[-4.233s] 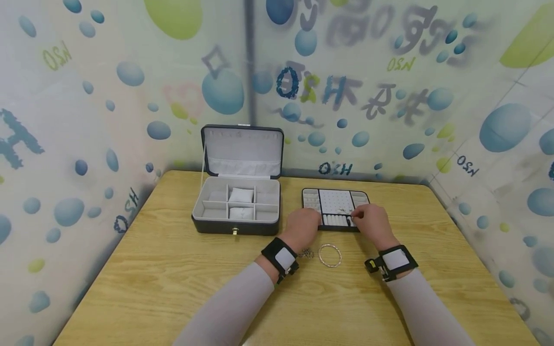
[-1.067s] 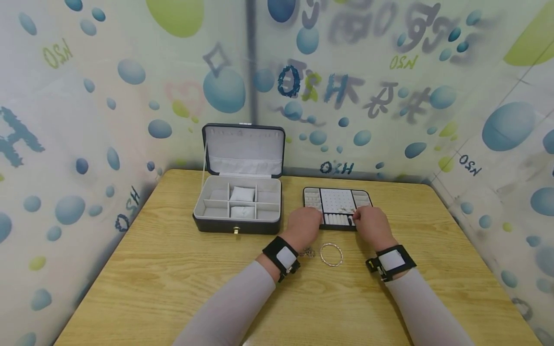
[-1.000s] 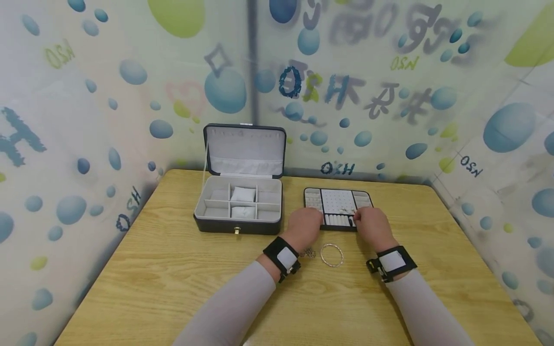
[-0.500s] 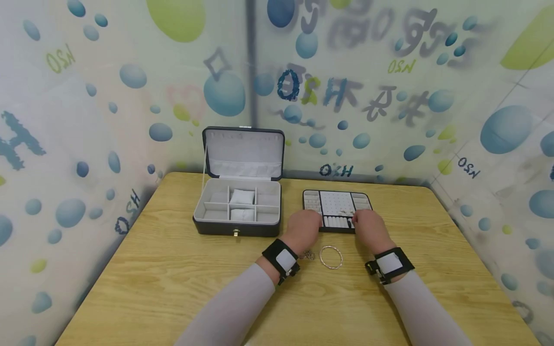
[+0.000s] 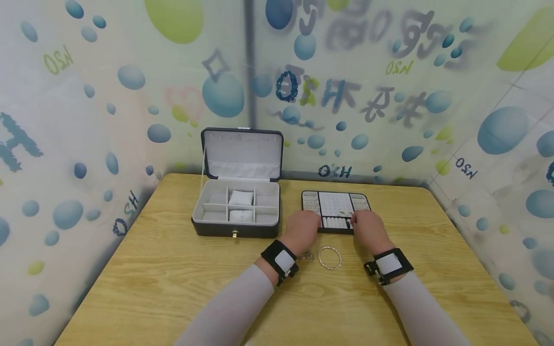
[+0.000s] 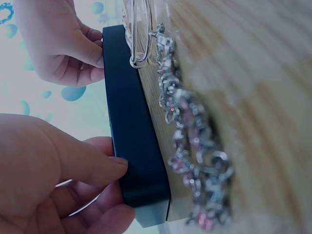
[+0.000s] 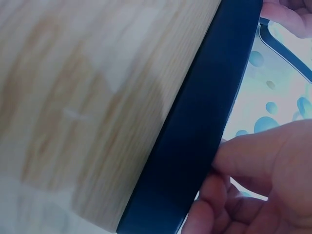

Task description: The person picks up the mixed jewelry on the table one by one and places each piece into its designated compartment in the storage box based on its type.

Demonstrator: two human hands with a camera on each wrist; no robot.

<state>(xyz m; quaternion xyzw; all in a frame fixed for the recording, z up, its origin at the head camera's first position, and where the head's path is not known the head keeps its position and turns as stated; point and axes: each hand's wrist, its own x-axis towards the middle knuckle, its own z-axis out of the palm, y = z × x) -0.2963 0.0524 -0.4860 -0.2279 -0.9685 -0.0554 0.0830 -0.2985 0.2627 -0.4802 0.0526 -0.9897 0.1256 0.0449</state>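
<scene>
In the head view, a black-rimmed jewelry tray point(image 5: 335, 202) with pale compartments, a dotted panel and ring rolls lies on the table. My left hand point(image 5: 303, 229) grips its near left corner. The left wrist view shows the left thumb point(image 6: 105, 168) on the dark side wall, fingers curled over the edge. My right hand point(image 5: 370, 231) is at the near right corner, thumb and fingers bent; the rim hides its fingertips in the right wrist view. A dark small piece point(image 5: 348, 223) sits at the ring rolls' right end. Tiny ornaments point(image 5: 344, 213) lie on the panel.
A twisted bangle point(image 5: 320, 258) and a silver chain bracelet with pink stones point(image 6: 187, 141) lie on the table in front of the tray. Left of it stands an open jewelry box point(image 5: 216, 229) with two white cushions point(image 5: 241, 197). A patterned wall point(image 5: 372, 115) rises behind.
My right hand has dropped slightly toward the tray's near right corner, and its pinching fingertips, visible earlier, are now mostly hidden. My left hand keeps its place at the tray.
</scene>
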